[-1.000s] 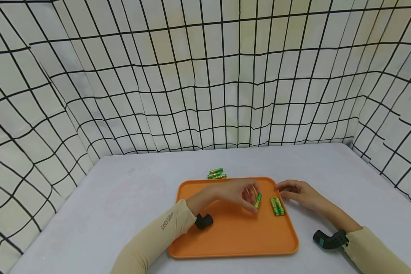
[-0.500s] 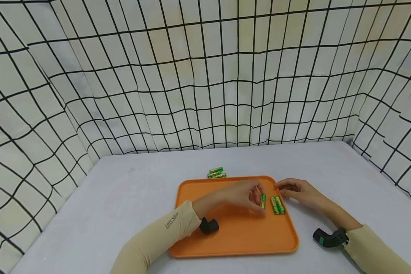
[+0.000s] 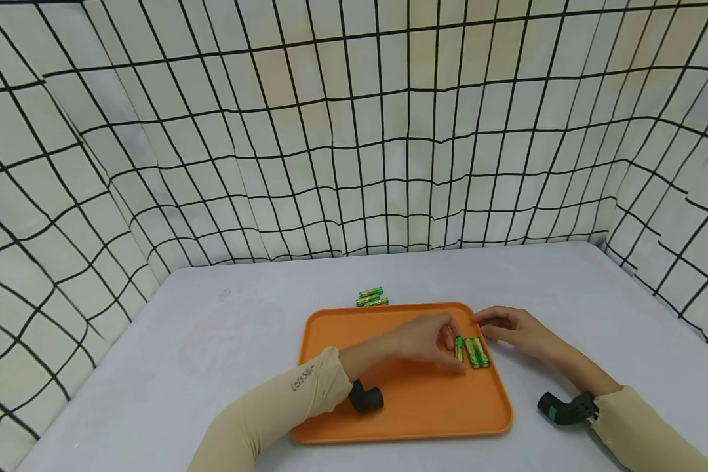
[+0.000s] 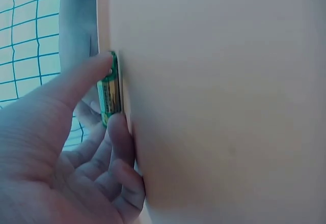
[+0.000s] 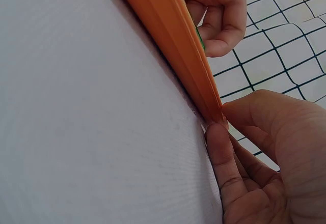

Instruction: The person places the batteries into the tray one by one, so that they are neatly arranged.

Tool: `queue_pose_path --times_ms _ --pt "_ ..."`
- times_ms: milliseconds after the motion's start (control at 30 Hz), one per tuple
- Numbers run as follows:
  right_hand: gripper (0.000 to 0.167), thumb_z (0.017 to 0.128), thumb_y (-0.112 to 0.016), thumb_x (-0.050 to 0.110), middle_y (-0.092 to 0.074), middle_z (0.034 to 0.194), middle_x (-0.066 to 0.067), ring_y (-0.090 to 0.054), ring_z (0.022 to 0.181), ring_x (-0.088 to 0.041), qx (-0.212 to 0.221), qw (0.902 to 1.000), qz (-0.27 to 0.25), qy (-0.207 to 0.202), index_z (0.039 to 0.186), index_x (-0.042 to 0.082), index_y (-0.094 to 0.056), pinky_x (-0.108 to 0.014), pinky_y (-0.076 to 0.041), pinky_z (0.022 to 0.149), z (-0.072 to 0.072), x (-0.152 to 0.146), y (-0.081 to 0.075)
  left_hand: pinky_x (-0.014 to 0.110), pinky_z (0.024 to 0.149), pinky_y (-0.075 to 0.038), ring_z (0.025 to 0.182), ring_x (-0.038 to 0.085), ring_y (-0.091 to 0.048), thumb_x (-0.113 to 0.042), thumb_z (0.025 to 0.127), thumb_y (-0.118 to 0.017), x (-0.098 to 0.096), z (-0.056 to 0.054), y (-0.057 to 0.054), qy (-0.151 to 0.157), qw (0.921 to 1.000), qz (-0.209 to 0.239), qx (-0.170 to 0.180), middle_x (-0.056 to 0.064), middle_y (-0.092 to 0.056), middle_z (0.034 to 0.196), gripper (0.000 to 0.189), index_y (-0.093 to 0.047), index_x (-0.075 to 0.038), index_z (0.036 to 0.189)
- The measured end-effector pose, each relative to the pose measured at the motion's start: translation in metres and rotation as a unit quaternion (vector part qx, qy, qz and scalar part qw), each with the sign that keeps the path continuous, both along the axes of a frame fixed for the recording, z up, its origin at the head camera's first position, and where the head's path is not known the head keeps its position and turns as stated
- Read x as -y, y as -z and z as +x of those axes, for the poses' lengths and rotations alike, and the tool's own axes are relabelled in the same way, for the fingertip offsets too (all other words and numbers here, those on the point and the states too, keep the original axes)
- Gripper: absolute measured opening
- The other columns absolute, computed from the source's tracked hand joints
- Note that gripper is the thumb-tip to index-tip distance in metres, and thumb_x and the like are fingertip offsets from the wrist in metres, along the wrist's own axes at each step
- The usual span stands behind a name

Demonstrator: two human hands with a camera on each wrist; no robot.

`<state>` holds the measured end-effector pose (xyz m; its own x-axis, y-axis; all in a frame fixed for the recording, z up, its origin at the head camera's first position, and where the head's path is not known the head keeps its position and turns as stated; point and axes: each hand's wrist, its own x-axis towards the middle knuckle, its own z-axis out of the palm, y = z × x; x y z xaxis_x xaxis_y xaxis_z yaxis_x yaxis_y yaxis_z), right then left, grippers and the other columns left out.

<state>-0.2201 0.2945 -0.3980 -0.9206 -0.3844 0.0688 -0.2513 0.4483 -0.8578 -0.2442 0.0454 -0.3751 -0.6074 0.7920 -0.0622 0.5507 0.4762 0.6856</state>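
My left hand [image 3: 421,338] pinches a green AA-size battery [image 3: 459,349] by its ends, thumb at one end and fingertips at the other. In the left wrist view this battery [image 4: 110,92] is close over the surface of the orange tray [image 3: 425,413]. Just right of it, two matching batteries [image 3: 476,353] lie side by side on the tray, near its right rim. My right hand [image 3: 516,332] holds the tray at its far right edge; the right wrist view has the thumb and a finger [image 5: 220,145] pinching the orange rim [image 5: 188,61].
Several more green batteries [image 3: 372,297] lie on the white table [image 3: 242,341] just behind the tray's back rim. A white wall with a black grid [image 3: 366,144] encloses the table at the back and sides. Each wrist wears a black camera [image 3: 566,409].
My left hand has moved right with its battery, which is now upright in line beside the two lying batteries instead of slanted and farther left. The right hand has stayed at the rim.
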Motion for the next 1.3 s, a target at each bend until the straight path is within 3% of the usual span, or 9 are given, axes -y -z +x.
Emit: queue_pose_path --times_ms 300,700,1300 --pt "0.032 0.099 -0.059 0.016 -0.061 0.126 -0.019 -0.058 0.104 -0.001 0.003 1.0000 0.000 0.002 0.126 -0.002 -0.061 -0.017 -0.048 0.086 -0.001 -0.001 0.001 0.016 0.067 -0.041 0.073 0.002 -0.050 -0.039 0.078 -0.082 -0.006 0.005 0.001 -0.046 0.9984 -0.024 -0.020 -0.012 -0.057 0.084 0.045 -0.054 -0.018 0.106" --pt "0.032 0.099 -0.059 0.017 -0.062 0.125 -0.016 -0.059 0.106 -0.006 -0.001 0.9999 0.013 0.007 0.125 0.000 -0.061 -0.017 -0.047 0.087 -0.004 -0.002 0.002 0.017 0.061 -0.039 0.068 0.003 -0.049 -0.045 0.075 -0.083 -0.012 0.007 0.003 -0.068 0.9964 -0.036 -0.035 -0.012 -0.054 0.079 0.049 -0.052 -0.021 0.104" --pt "0.033 0.099 -0.058 0.016 -0.061 0.126 -0.018 -0.058 0.105 -0.004 0.005 1.0000 0.007 0.005 0.126 -0.002 -0.060 -0.016 -0.046 0.088 -0.002 -0.002 0.001 0.016 0.065 -0.040 0.073 0.003 -0.050 -0.042 0.076 -0.084 -0.010 0.006 0.001 -0.049 0.9980 -0.032 -0.021 -0.012 -0.055 0.083 0.051 -0.052 -0.020 0.110"
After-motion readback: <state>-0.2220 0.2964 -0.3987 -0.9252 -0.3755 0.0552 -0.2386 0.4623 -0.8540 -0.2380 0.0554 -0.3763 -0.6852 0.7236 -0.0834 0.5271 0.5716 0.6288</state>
